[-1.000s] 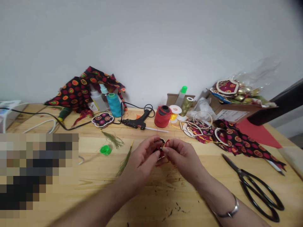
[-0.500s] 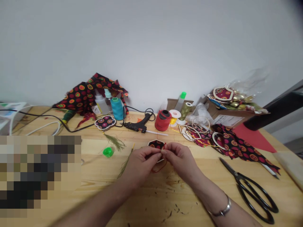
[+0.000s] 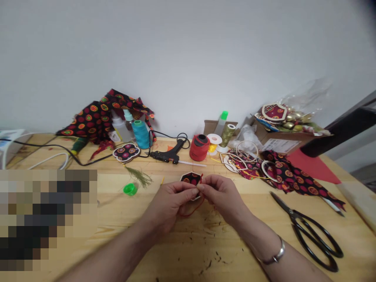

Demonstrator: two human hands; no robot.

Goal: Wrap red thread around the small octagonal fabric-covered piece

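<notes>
My left hand (image 3: pixel 172 201) and my right hand (image 3: pixel 221 196) meet at the fingertips over the middle of the table, both pinching a thin red cord (image 3: pixel 192 211). One loop of the cord hangs below my fingers, and a short end sticks up beside my right fingertips. Just behind and under them lies a wood-rimmed ornament (image 3: pixel 190 178) with dark patterned fabric; my fingers cover its lower part. Exactly where the cord crosses between the fingertips is hidden. A green tassel with a yellow top (image 3: pixel 162 181) lies partly behind my left hand.
Black scissors (image 3: pixel 311 231) lie at the right. Behind my hands are a glue gun (image 3: pixel 169 154), a red cord spool (image 3: pixel 199 148) and a teal thread cone (image 3: pixel 141 135). Patterned fabric (image 3: pixel 299 172) and wooden frames lie back right. A green cap (image 3: pixel 129 189) and flower-shaped ornament (image 3: pixel 127 152) are left.
The view has shifted slightly, so the things on the table sit a little further left. Both hands keep their pinch, and the cord's loop under them hangs wider to the left.
</notes>
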